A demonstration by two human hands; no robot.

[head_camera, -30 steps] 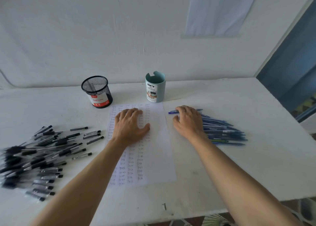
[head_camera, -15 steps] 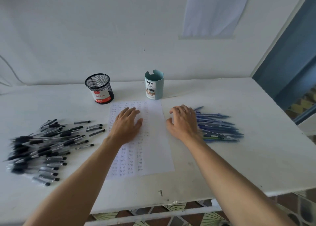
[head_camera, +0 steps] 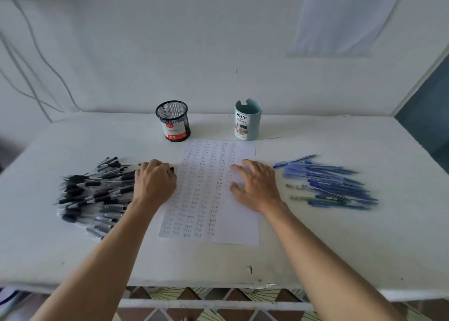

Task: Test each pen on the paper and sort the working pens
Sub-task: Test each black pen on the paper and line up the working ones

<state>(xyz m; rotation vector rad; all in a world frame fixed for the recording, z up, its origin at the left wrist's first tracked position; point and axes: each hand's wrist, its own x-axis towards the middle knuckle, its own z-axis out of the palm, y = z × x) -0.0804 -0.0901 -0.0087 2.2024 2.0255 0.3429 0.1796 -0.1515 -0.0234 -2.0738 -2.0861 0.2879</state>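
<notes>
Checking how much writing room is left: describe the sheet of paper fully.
The white sheet of paper lies flat on the table. Small handwritten marks in columns cover most of it; the lower right is blank. The right hand rests flat on it; the left hand grips a black pen at its left edge.

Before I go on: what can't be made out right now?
In the head view:
Left hand: its own back hides whether the fingers grip one of the black pens.
Mesh cup and teal cup: walls hide their contents.
Paper marks: too small to read.
Blue pens: blurred, uncountable.
</notes>
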